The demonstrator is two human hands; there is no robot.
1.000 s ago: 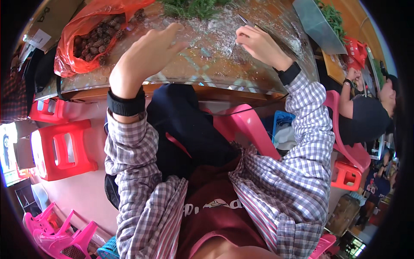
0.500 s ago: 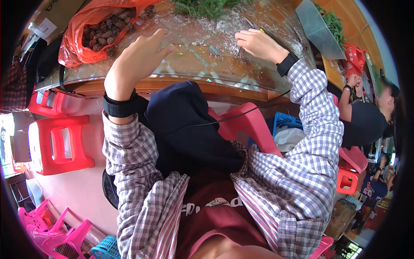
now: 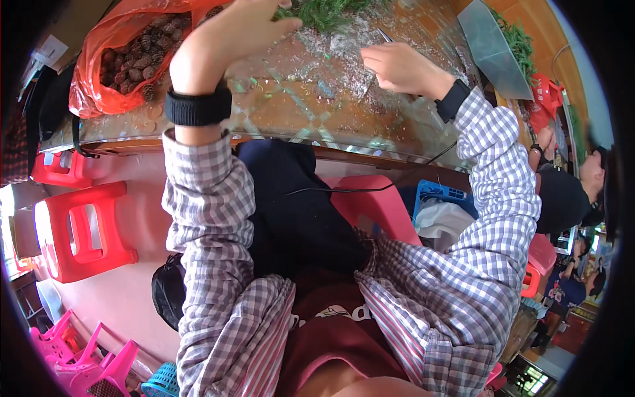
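Note:
My left hand [image 3: 241,33] reaches over the far part of the table, thumb held apart from the stretched fingers. Its fingertips are at the top edge of the view, beside a pile of green artificial pine sprigs [image 3: 324,13]. To the right, my right hand [image 3: 407,69] is closed above the tabletop. From its fingers sticks out the pointed metal end of a slender tool [image 3: 384,36]; the rest is hidden by the hand, so its exact kind is unclear. White flakes [image 3: 347,49] lie scattered between the hands and the sprigs.
An orange-red plastic bag [image 3: 89,79] of pine cones [image 3: 135,66] lies on the glass-topped table [image 3: 284,112] at left. At right stands a translucent bin [image 3: 493,49] with greenery. Red stools [image 3: 86,231] are left below; a co-worker [image 3: 565,192] sits at far right.
My left hand has moved up and right, farther across the table toward the green sprigs. My right hand stays in nearly the same place, still closed. The view has shifted slightly.

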